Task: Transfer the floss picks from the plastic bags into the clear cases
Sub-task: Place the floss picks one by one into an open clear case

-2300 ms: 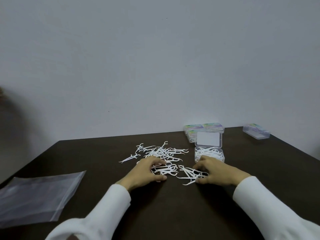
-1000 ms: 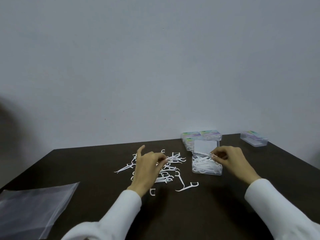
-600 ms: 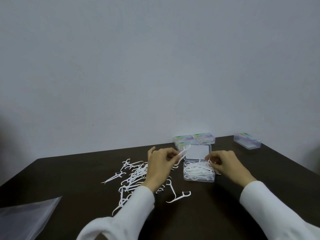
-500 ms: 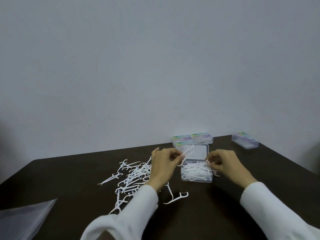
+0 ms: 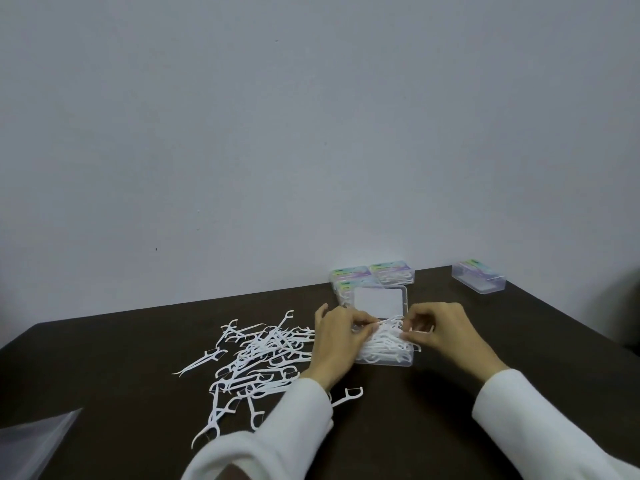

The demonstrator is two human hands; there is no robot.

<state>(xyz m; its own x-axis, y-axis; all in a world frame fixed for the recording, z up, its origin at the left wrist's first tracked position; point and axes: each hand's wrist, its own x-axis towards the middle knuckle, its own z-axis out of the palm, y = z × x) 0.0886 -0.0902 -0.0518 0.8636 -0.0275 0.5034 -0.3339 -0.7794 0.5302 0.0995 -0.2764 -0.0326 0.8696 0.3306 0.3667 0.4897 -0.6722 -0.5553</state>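
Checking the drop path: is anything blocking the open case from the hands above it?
Nothing visible does. The open case has its lid flipped back, and the left hand and right hand hold picks right over its heaped contents.

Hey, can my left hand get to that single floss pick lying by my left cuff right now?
Probably yes. The lone floss pick lies bare on the table beside your left sleeve, nothing covering it. Your left hand is busy pinching picks at the open case, so release first.
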